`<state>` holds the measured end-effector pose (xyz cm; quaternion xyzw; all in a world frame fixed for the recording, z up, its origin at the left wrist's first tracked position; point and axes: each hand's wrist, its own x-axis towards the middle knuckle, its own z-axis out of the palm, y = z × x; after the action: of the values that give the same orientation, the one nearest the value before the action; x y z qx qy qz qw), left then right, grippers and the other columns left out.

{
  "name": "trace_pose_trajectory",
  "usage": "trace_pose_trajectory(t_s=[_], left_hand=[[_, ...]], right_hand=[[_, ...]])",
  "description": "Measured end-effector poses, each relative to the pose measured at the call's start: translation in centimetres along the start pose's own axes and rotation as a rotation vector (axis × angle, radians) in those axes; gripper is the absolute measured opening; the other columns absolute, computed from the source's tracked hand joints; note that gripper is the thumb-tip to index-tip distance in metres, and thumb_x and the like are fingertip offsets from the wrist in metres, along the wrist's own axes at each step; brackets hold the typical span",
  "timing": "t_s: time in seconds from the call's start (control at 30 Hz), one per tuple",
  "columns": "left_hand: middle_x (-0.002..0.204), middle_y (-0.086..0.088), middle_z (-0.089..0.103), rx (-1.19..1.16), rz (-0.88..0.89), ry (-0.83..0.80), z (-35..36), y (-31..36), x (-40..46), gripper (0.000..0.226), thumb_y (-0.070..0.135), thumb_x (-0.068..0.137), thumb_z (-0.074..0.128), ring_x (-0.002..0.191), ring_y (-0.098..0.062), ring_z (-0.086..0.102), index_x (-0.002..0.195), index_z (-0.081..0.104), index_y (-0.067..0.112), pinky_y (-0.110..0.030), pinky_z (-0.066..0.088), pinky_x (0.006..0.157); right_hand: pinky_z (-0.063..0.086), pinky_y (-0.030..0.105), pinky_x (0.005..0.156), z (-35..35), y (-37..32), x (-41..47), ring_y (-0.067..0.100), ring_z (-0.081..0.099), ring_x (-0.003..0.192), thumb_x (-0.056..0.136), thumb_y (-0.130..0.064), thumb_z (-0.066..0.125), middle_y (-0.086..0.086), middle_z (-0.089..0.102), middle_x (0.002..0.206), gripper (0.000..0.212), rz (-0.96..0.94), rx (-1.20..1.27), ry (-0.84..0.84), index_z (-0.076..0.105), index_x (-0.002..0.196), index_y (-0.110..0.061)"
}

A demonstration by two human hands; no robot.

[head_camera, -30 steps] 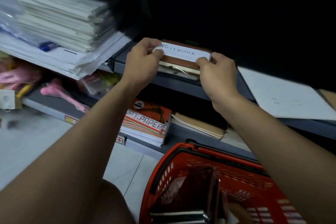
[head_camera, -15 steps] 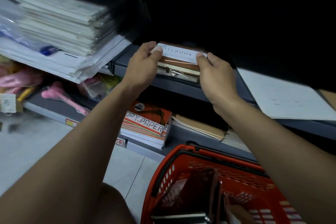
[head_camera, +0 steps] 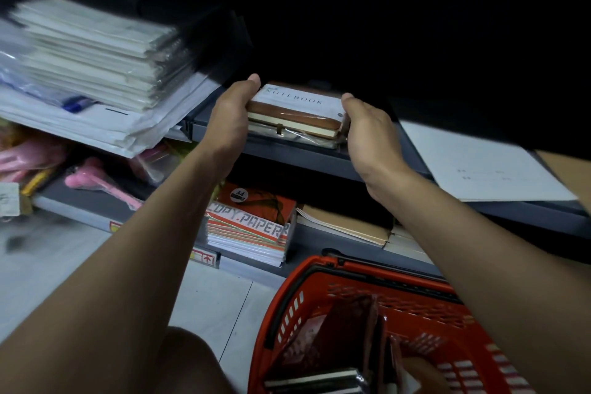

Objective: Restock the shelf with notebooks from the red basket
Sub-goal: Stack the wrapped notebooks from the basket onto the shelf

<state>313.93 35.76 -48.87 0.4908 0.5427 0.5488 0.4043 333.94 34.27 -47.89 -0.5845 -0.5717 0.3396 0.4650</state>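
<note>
While both hands clamp its ends, left hand (head_camera: pixel 229 115) and right hand (head_camera: pixel 371 131) with fingers pressed on it, the brown notebook with white "NOTEBOOK" band (head_camera: pixel 295 107) tops a stack at the grey metal shelf (head_camera: pixel 287 153) front edge; below, "COPY PAPER" A4 packs (head_camera: pixel 252 224) and red plastic basket (head_camera: pixel 319 291).

Both forearms are bare from the lower edge of the frame up to the wrists, with no sleeve, watch, ring or bracelet showing on the left hand (head_camera: pixel 228 120) or the right hand (head_camera: pixel 372 137), and a bare knee (head_camera: pixel 188 358) shows at the bottom centre.
</note>
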Motion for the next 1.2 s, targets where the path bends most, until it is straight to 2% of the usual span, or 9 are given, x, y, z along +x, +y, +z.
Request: trace_pose_trajectory(t_s=[0.07,0.17,0.27,0.5,0.7,0.83,0.93,1.1,1.2], left_hand=[[0.078,0.023,0.074,0.032,0.011,0.012,-0.6,-0.3,0.0,0.037,0.045,0.104,0.046,0.077,0.014,0.065,0.099,0.066,0.015,-0.011,0.049,0.085],[0.109,0.006,0.074,0.090,0.046,0.093,-1.1,0.1,-1.1,0.049,0.058,0.095,0.046,0.104,-0.009,0.066,0.114,0.070,0.020,-0.039,0.045,0.103],[0.123,0.005,0.068,0.219,0.129,0.112,-1.3,0.7,-2.5,0.050,0.056,0.097,0.045,0.116,-0.012,0.061,0.130,0.065,0.025,-0.038,0.043,0.107],[0.125,0.001,0.065,0.608,0.331,0.140,-2.3,1.7,-5.3,0.059,0.060,0.094,0.044,0.123,-0.023,0.053,0.133,0.064,0.020,-0.048,0.043,0.106],[0.130,-0.001,0.055,0.631,0.340,0.016,0.4,2.5,-10.9,0.056,0.056,0.090,0.044,0.129,-0.020,0.038,0.132,0.064,0.025,-0.030,0.028,0.100],[0.125,0.004,0.053,0.703,0.259,-0.077,1.2,1.7,-13.8,0.051,0.053,0.092,0.045,0.122,-0.016,0.037,0.130,0.065,0.025,-0.034,0.032,0.098],[0.110,0.007,0.065,0.624,0.165,-0.109,1.4,0.3,-15.3,0.032,0.049,0.095,0.049,0.109,-0.017,0.057,0.107,0.072,0.030,-0.038,0.045,0.093],[0.090,0.005,0.070,0.473,-0.120,-0.198,3.0,-1.9,-18.8,0.014,0.017,0.099,0.061,0.084,-0.010,0.063,0.101,0.073,0.011,-0.025,0.047,0.073],[0.098,-0.013,0.074,0.380,-0.391,-0.405,4.0,-4.0,-19.4,0.023,0.018,0.099,0.059,0.092,-0.025,0.069,0.105,0.072,0.001,-0.038,0.058,0.090]], right_hand=[[0.048,0.048,0.093,-0.4,0.1,-0.1,0.028,0.064,0.102,0.101,-0.053,0.039,0.004,0.072,0.097,0.050,-0.012,0.010,-0.004,0.063,0.090,-0.011],[0.051,0.044,0.086,-0.9,0.2,-0.7,0.027,0.067,0.098,0.106,-0.045,0.042,0.009,0.074,0.102,0.046,-0.016,0.041,0.004,0.068,0.102,-0.006],[0.045,0.036,0.079,-1.5,0.2,-2.0,0.019,0.063,0.088,0.108,-0.037,0.046,0.001,0.071,0.093,0.035,-0.034,0.049,0.011,0.070,0.110,-0.012],[0.045,0.030,0.101,-4.1,0.8,-6.6,0.009,0.058,0.113,0.107,-0.035,0.052,-0.006,0.063,0.123,0.020,-0.133,-0.054,-0.009,0.066,0.120,-0.029],[0.041,0.014,0.084,-7.2,1.5,-11.4,-0.001,0.057,0.102,0.104,-0.032,0.058,-0.006,0.060,0.121,0.026,-0.151,-0.182,-0.076,0.067,0.127,-0.023],[0.040,0.019,0.079,-9.0,3.2,-14.2,0.006,0.058,0.094,0.101,-0.028,0.064,-0.010,0.058,0.112,0.019,-0.138,-0.224,-0.122,0.069,0.118,-0.026],[0.041,0.020,0.081,-10.1,5.0,-15.7,0.010,0.059,0.096,0.099,-0.025,0.066,-0.009,0.059,0.110,0.017,-0.133,-0.252,-0.143,0.069,0.116,-0.027],[0.046,0.029,0.089,-10.8,8.6,-17.6,0.014,0.061,0.101,0.095,-0.023,0.071,-0.006,0.060,0.109,0.016,-0.078,-0.329,-0.183,0.069,0.110,-0.028],[0.049,0.039,0.100,-10.8,11.3,-18.9,0.023,0.059,0.113,0.093,-0.026,0.072,-0.006,0.059,0.116,0.023,-0.030,-0.427,-0.243,0.070,0.116,-0.026]])
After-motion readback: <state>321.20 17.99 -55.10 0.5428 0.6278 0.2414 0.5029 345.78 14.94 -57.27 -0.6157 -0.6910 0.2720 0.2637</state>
